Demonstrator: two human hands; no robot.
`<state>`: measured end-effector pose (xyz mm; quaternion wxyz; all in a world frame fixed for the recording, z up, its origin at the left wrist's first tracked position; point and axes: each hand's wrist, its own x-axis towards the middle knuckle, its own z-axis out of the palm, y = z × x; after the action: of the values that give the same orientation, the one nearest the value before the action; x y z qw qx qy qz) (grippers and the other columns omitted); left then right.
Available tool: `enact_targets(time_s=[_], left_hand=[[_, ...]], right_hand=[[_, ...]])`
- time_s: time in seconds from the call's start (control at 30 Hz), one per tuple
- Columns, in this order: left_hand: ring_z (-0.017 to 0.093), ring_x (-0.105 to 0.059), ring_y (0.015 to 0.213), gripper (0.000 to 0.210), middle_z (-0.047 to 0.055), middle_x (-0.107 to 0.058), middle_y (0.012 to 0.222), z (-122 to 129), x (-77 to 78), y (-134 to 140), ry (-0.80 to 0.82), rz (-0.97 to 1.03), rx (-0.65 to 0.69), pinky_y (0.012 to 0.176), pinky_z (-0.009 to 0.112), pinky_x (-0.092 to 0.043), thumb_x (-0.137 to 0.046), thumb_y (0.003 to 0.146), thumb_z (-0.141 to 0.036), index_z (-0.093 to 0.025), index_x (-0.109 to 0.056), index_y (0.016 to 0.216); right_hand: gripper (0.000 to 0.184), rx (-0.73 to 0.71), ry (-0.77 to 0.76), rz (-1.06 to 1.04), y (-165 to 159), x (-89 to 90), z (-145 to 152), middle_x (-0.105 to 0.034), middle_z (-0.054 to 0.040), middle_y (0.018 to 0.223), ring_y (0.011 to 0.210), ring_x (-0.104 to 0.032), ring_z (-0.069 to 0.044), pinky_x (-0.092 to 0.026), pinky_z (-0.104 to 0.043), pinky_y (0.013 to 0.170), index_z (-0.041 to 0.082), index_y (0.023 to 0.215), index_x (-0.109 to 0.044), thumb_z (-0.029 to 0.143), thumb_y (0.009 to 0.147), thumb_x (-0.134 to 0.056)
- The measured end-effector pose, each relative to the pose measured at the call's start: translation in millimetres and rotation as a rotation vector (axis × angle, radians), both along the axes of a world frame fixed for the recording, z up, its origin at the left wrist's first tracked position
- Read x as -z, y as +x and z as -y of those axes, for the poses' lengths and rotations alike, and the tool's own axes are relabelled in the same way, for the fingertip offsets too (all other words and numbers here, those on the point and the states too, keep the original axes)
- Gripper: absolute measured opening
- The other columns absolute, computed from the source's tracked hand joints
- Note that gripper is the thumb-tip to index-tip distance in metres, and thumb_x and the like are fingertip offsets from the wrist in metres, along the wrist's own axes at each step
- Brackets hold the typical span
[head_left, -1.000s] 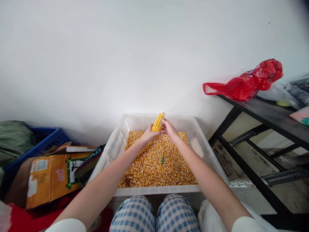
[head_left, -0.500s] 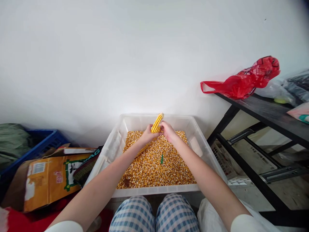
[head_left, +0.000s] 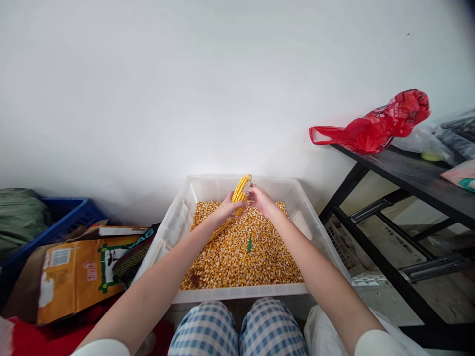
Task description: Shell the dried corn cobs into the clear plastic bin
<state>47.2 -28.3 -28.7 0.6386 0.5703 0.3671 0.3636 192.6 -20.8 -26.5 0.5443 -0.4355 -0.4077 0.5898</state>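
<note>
Over the tub, my left hand point(head_left: 227, 207) is closed round the lower part of an ear of corn point(head_left: 241, 190), which tilts up and slightly right. Pale bare cob shows along its right side, while yellow kernels cover the rest. My right hand point(head_left: 262, 201) has its fingers bent against that right side, thumb and fingertips partly hidden. Beneath both hands, loose corn kernels point(head_left: 260, 262) spread through a translucent plastic tub point(head_left: 241, 295). Another ear of corn point(head_left: 219, 231) lies on the kernels, partly behind my left forearm. A small green piece point(head_left: 249, 244) rests on the kernels.
A white wall point(head_left: 185, 89) rises behind the tub. At the left are a torn cardboard box point(head_left: 83, 279) and a blue crate point(head_left: 72, 217). On the right, a black table point(head_left: 411, 178) carries a red plastic bag point(head_left: 374, 131) and other bags.
My right hand has shifted slightly right, and its fingers have spread a little from the ear. More bare cob shows on the ear's right side. My left hand keeps its hold.
</note>
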Motion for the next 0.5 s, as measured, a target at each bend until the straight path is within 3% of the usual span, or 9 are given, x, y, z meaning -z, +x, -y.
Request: enact_targets(time_s=[0.17,0.37,0.43,0.5], left_hand=[[0.014,-0.059,0.065,0.051,0.006,-0.061,0.089,1.6,-2.2,-3.0,-0.069,0.073,0.052,0.054,0.024,-0.047,-0.066,0.065,-0.030,-0.018,-0.046,0.110],[0.019,-0.062,0.073,0.037,0.011,-0.065,0.082,-3.9,-6.0,0.8,-0.237,0.351,0.023,0.063,0.027,-0.048,-0.061,0.070,-0.036,-0.012,-0.057,0.098],[0.020,-0.062,0.078,0.038,0.012,-0.065,0.086,-9.5,-8.3,-0.4,-0.286,0.494,-0.038,0.068,0.028,-0.048,-0.056,0.073,-0.042,-0.012,-0.058,0.097],[0.019,-0.062,0.079,0.040,0.010,-0.066,0.088,-15.5,-9.9,-3.0,-0.291,0.619,-0.125,0.068,0.028,-0.048,-0.051,0.075,-0.046,-0.014,-0.058,0.099]], right_hand=[[0.043,0.019,-0.037,0.011,-2.0,-1.7,1.9,-0.059,0.0016,0.077,0.063,-0.054,-0.011,-0.044,-0.022,0.056,0.024,0.098,-0.053,0.013,0.058,-0.044],[0.034,0.263,-0.081,0.204,-0.3,-9.4,5.6,-0.054,-0.0022,0.109,0.094,-0.051,-0.015,-0.044,-0.022,0.063,0.025,0.101,-0.055,0.040,0.073,-0.044],[0.042,0.215,-0.084,0.218,-3.4,-11.9,9.0,-0.055,-0.0042,0.108,0.091,-0.054,-0.016,-0.045,-0.023,0.063,0.023,0.104,-0.053,0.051,0.076,-0.040],[0.050,0.069,-0.082,0.223,-10.2,-14.7,14.5,-0.058,-0.0053,0.101,0.081,-0.058,-0.015,-0.046,-0.024,0.061,0.021,0.107,-0.051,0.058,0.077,-0.037]])
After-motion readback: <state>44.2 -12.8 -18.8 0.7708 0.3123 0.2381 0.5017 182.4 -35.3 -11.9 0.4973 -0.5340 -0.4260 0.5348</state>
